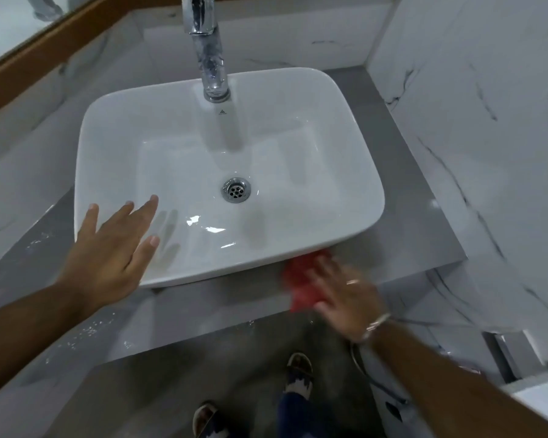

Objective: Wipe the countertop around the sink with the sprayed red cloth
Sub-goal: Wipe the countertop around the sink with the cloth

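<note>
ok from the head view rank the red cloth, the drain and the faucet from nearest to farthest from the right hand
Measured from the right hand:
1. Red cloth: under the hand's fingers, on the front strip of the countertop, by the sink's near right corner.
2. Drain: in the middle of the basin floor.
3. Faucet: at the sink's back rim, farthest.

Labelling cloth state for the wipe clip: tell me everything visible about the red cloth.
The red cloth is a crumpled, motion-blurred wad of soft-looking fabric lying on the grey stone-look countertop, at the front-right corner of the white rectangular ceramic basin, its far end against the basin's base. The right hand presses flat on it, covering its right part. Wetness cannot be told.
</note>
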`<state>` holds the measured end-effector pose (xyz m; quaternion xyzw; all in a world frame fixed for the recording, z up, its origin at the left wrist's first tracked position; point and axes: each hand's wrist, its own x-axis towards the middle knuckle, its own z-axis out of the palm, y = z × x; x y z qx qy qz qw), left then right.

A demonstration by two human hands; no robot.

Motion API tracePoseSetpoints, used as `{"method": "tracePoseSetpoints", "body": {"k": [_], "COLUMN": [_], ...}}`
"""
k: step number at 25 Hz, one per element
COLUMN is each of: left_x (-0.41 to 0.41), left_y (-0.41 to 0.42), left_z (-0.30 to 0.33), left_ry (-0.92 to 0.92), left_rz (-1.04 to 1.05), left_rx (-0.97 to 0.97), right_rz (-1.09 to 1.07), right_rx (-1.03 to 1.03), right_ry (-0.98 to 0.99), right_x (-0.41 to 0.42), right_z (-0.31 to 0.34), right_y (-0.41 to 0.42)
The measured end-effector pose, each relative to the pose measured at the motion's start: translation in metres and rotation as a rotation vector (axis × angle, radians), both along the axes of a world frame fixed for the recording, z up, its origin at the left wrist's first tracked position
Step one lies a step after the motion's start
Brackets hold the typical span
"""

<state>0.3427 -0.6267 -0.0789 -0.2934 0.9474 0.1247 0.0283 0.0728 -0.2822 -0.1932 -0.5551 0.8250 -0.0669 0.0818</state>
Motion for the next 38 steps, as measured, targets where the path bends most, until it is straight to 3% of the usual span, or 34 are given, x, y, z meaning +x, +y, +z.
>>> {"method": "tracePoseSetpoints", "body": {"k": [3, 5, 6, 8, 11, 14, 15, 17, 19, 21, 22, 24, 27, 31, 34, 38], "left_x": [0.001, 0.000, 0.001, 0.001, 0.002, 0.002, 0.001, 0.000, 0.000, -0.002, -0.002, -0.005, 0.002, 0.004, 0.026, 0.193], "left_y": [0.001, 0.002, 0.002, 0.001, 0.001, 0.001, 0.001, 0.002, 0.002, 0.002, 0.002, 0.003, 0.000, 0.000, -0.010, -0.054], "left_z": [0.000, 0.001, 0.000, 0.001, 0.002, 0.004, 0.004, 0.003, 0.003, 0.003, 0.005, 0.004, 0.002, 0.006, 0.012, 0.013], "left_ry": [0.001, 0.001, -0.004, -0.013, -0.025, -0.038, -0.038, -0.038, -0.032, -0.032, -0.031, -0.026, -0.010, 0.022, 0.108, -0.074], "left_rz": [0.016, 0.023, 0.018, 0.025, 0.017, 0.020, 0.019, 0.021, 0.027, 0.033, 0.039, 0.038, 0.034, 0.000, 0.029, 0.187], "left_rx": [-0.001, -0.003, -0.009, -0.014, -0.014, -0.011, -0.010, -0.025, -0.023, -0.019, -0.016, -0.015, -0.011, -0.005, -0.052, -0.338], "right_rz": [-0.509, -0.815, -0.810, -0.613, -0.323, 0.184, 0.245, 0.054, -0.311, -0.557, -0.567, -0.394, 0.035, 0.542, 0.468, 0.364], "right_rx": [0.063, 0.000, 0.019, 0.055, 0.064, 0.067, 0.075, 0.089, 0.099, 0.083, 0.072, 0.074, 0.086, 0.070, 0.195, 0.290], "right_ry": [0.004, 0.003, 0.037, 0.049, -0.089, 0.019, 0.061, 0.058, 0.009, 0.017, 0.037, 0.044, 0.017, 0.089, 0.059, 0.027], "right_x": [-0.139, -0.150, -0.127, -0.048, 0.032, -0.037, -0.075, -0.143, -0.177, -0.161, -0.139, -0.076, 0.009, 0.089, 0.160, 0.212], "right_z": [0.007, 0.008, 0.008, 0.001, -0.005, -0.002, -0.003, 0.002, 0.007, 0.008, 0.008, 0.005, -0.003, 0.001, 0.007, 0.009], "right_y": [0.048, 0.028, 0.005, -0.039, -0.047, 0.014, 0.034, 0.054, 0.041, 0.014, 0.004, 0.002, 0.003, -0.103, -0.175, -0.171]}}
